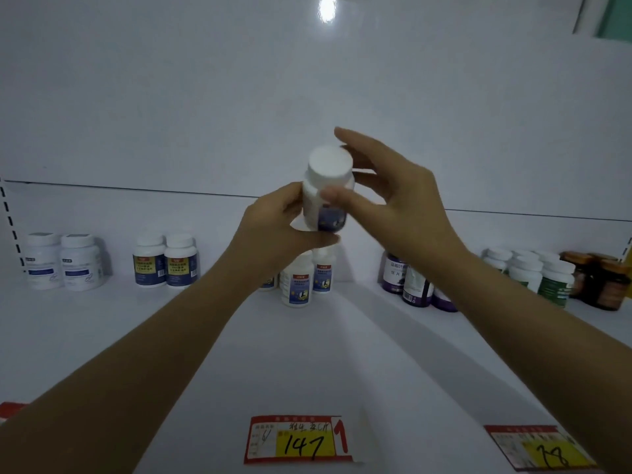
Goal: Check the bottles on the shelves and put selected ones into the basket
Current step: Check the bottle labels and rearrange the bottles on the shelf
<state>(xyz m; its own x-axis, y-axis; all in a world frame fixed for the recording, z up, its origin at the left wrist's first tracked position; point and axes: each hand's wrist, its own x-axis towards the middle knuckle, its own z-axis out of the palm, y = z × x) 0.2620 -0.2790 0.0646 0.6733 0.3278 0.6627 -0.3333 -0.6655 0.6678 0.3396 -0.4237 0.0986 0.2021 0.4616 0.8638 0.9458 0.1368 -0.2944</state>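
Note:
A white bottle [325, 189] with a white cap and a dark blue label is held up in front of the shelf's back wall. My left hand [273, 227] grips its lower body from the left. My right hand [393, 193] is at its right side, thumb across the bottle's front and fingers spread behind the cap. Below it, similar white bottles with blue labels [297, 282] stand on the shelf. No basket is in view.
On the white shelf [307, 354] stand two pale-label bottles [65, 261] at left, two blue-and-yellow-label bottles [166, 265], purple-label bottles [407, 278], green-label bottles [533, 271] and brown jars [598, 278] at right. Price tags [297, 439] mark the front edge.

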